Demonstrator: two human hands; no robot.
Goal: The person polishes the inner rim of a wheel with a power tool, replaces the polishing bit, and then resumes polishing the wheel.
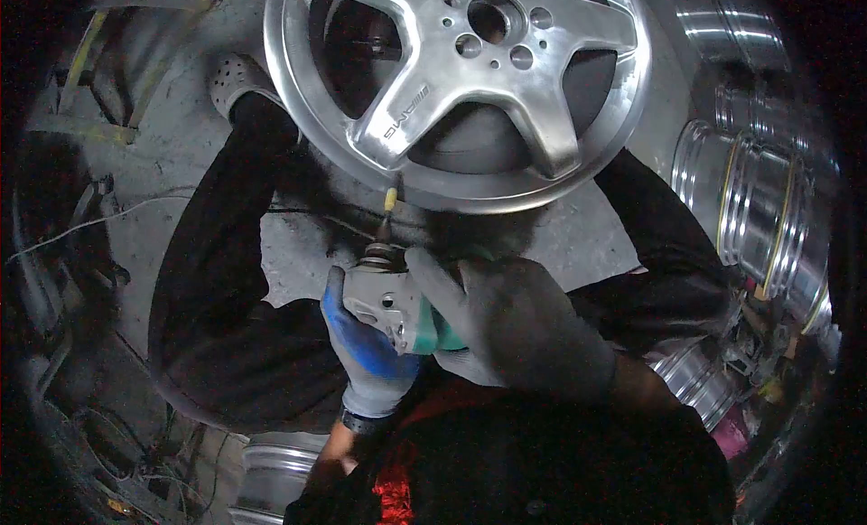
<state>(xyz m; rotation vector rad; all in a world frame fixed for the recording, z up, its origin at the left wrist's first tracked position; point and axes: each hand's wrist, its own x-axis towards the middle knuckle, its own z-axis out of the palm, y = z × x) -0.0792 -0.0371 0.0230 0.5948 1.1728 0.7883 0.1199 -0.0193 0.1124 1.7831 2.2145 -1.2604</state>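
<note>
A polished silver five-spoke alloy wheel [456,82] leans between my knees at the top of the view. Both hands grip a small power grinder [397,304] with a grey head and green body. My left hand [366,358], in a blue and grey glove, cups it from below. My right hand [515,322], in a dark grey glove, wraps over its body. The tool's small yellow-tipped bit [390,200] touches the wheel's lower rim edge.
My legs in dark trousers spread either side of the wheel on a dusty concrete floor [172,154]. Several shiny bare rims [759,209] are stacked at the right. Another rim [275,471] lies at bottom left. A thin wire [99,222] crosses the floor at left.
</note>
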